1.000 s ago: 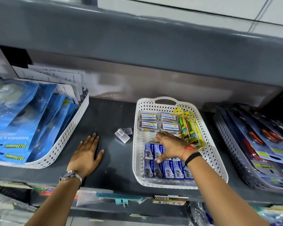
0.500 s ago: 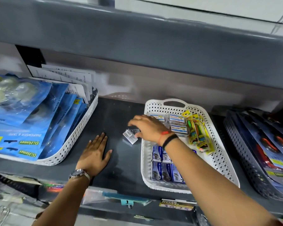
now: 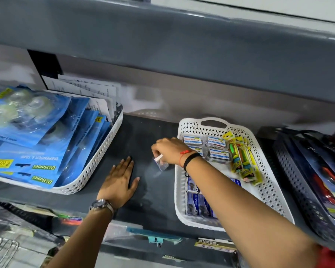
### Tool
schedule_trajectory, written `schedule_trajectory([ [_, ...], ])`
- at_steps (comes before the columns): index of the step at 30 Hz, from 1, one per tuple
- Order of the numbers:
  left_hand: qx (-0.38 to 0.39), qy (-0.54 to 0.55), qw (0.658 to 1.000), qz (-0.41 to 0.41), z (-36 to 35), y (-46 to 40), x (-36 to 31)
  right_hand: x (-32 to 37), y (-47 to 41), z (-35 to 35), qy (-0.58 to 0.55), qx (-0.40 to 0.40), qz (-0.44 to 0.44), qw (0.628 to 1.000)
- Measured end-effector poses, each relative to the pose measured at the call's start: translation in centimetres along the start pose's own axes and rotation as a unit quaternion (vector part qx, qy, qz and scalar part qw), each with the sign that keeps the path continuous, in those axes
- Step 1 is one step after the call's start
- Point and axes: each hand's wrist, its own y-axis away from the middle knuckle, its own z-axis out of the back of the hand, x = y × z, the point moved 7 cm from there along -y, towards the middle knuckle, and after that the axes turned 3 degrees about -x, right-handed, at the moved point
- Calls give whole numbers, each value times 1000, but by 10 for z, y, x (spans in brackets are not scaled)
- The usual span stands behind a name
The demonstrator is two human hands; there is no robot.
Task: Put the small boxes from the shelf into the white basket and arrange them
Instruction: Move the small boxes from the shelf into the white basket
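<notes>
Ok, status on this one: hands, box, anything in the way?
Right hand pinching a small box off the shelf, beside the basket. Left hand flat on shelf, open. Path to basket clear.

Soft even light; motion blur; wide-angle bending at edges.

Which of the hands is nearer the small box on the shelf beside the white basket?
Right. The right hand is closed on the small box, just left of the white basket. The left hand lies flat on the shelf, apart from it.
</notes>
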Motion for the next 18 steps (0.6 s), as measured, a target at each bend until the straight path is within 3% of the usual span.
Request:
schedule_trajectory([
  [7, 4, 3, 1000, 4, -3, -1, 1, -29, 105, 55, -65, -201, -2, 977],
  [9, 5, -4, 1000, 7, -3, -1, 2, -39, 134, 44, -61, -179, -24, 982],
  [14, 3, -19, 1000, 6, -3, -1, 0, -46, 156, -9, -63, -22, -77, 995],
  [18, -3, -17, 1000, 7, -1, -1, 1, -52, 153, -25, -117, 15, -101, 988],
])
